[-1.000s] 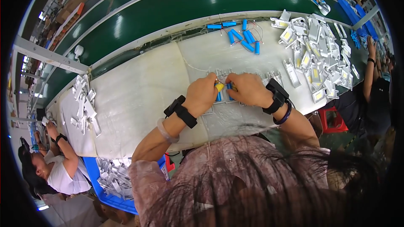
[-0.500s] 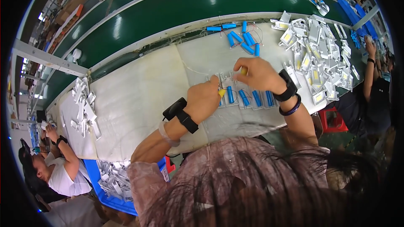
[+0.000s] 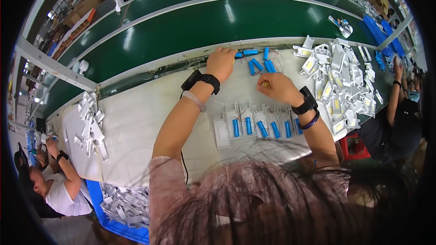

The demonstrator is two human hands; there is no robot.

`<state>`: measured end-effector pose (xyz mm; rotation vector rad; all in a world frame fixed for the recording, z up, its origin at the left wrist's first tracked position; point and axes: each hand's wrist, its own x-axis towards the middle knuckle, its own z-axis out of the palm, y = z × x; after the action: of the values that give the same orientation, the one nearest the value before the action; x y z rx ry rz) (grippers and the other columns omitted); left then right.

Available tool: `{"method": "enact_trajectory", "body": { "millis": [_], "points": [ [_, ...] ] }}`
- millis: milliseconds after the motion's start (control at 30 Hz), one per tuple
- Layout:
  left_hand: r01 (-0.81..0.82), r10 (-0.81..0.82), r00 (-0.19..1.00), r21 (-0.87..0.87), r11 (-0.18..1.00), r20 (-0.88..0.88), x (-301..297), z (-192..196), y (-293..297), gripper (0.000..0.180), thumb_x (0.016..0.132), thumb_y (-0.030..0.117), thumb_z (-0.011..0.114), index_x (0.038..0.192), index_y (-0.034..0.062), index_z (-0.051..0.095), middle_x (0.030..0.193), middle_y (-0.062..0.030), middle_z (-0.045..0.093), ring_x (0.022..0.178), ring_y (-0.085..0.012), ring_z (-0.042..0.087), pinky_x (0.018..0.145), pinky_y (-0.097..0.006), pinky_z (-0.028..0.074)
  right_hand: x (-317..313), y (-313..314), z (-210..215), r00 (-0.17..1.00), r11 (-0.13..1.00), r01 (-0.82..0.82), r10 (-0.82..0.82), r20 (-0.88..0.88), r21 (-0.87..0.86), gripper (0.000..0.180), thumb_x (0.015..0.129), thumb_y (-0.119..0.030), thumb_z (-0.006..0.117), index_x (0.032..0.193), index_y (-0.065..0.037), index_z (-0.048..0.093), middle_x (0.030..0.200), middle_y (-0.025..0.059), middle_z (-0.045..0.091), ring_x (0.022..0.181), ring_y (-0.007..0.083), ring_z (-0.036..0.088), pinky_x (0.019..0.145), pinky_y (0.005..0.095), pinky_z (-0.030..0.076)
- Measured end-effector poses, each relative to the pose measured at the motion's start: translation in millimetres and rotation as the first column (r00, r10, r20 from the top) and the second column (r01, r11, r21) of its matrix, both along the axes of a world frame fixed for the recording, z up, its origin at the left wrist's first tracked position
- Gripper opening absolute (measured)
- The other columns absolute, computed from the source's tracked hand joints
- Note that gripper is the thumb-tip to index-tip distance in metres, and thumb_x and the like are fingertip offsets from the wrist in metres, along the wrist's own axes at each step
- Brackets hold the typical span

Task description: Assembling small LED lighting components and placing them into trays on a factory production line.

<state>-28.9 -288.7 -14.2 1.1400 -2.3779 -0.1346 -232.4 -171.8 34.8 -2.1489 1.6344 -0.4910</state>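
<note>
1. Parts [image 3: 93,122] are lying heaped on the table [image 3: 145,118].
2. Left hand [image 3: 221,63] is reaching to loose cells [image 3: 250,52]; I cannot tell its grip.
3. Cases [image 3: 222,136] are lying in a row, most carrying cells.
4. Right hand [image 3: 279,87] is curling beside loose cells, apart from the left, grip unclear.
5. Panels [image 3: 337,79] are lying piled.

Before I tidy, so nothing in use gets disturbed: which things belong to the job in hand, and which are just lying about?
In the job, seemingly:
row of white housings
blue cylinders, in housings and beside the left hand
pile of white parts at right, perhaps

Lying about, apparently:
white pieces at left
blue bin
white item on green surface
</note>
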Motion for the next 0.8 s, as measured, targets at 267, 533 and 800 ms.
{"method": "enact_trajectory", "body": {
  "millis": [267,533,800],
  "points": [
    [0.050,-0.040,0.990,-0.069,0.996,0.138,19,8,-4,0.026,0.075,0.002,0.059,0.098,0.0098,0.066,0.097,-0.0073,0.061,0.098,-0.0288,0.055,0.086,-0.040,0.043,-5,20,17,0.990,0.999,-0.019,0.013,0.141,0.047,0.015,0.083,-0.018,0.067,0.088,-0.005,0.064,0.067,0.0087,0.062,0.058,0.0201,0.058,0.055,0.0304,0.044],
    [0.450,-0.469,0.874,0.155,0.880,0.128,96,57,113,0.019,0.079,0.008,0.057,0.098,0.0089,0.061,0.098,-0.0067,0.058,0.094,-0.0269,0.056,0.074,-0.036,0.049,-23,45,25,0.969,0.988,0.012,-0.050,0.242,0.155,0.014,0.082,-0.016,0.068,0.087,-0.004,0.063,0.067,0.0111,0.062,0.056,0.0222,0.058,0.054,0.0308,0.044],
    [0.646,-0.655,0.659,0.169,0.744,0.369,104,64,163,0.025,0.075,0.012,0.058,0.099,0.0102,0.056,0.099,-0.0045,0.052,0.089,-0.0192,0.055,0.073,-0.030,0.048,-40,73,20,0.920,0.975,0.036,-0.118,0.373,0.219,0.011,0.088,-0.008,0.064,0.092,0.001,0.061,0.064,-0.0041,0.052,0.054,0.0013,0.041,0.048,0.0200,0.032]
  ]
}}
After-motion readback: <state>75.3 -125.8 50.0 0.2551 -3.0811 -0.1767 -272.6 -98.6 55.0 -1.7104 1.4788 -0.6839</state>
